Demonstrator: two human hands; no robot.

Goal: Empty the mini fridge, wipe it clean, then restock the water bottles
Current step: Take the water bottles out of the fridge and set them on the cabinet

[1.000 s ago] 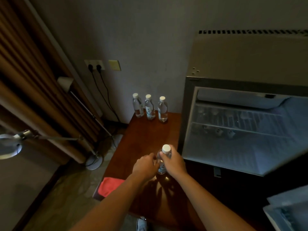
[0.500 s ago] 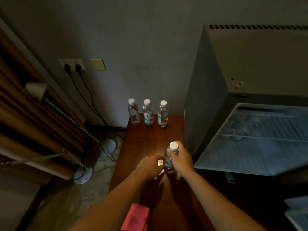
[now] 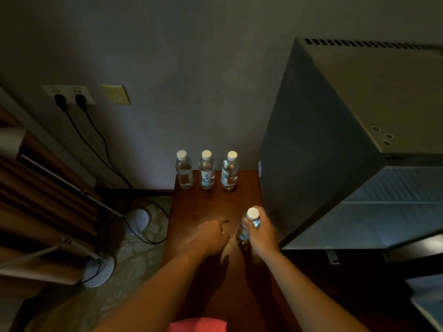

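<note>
Both bare forearms extended forward from the lower edge, converging toward the middle. Right hand [image 3: 262, 232] wrapped around a small water bottle [image 3: 247, 226] just below its white cap, knuckles up, bottle upright. Left hand [image 3: 208, 238] just beside it, not touching, palm down, fingers loosely curled, index finger [image 3: 221, 222] extended forward, holding nothing.

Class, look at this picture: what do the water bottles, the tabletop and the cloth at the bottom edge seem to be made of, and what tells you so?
Water bottles: clear plastic, probably; you see through them, with white caps. Tabletop: dark reddish wood or veneer with a glossy finish; it mirrors light near the left hand. Cloth: soft pink-red fabric, matte; the weave is too blurred to name.
</note>
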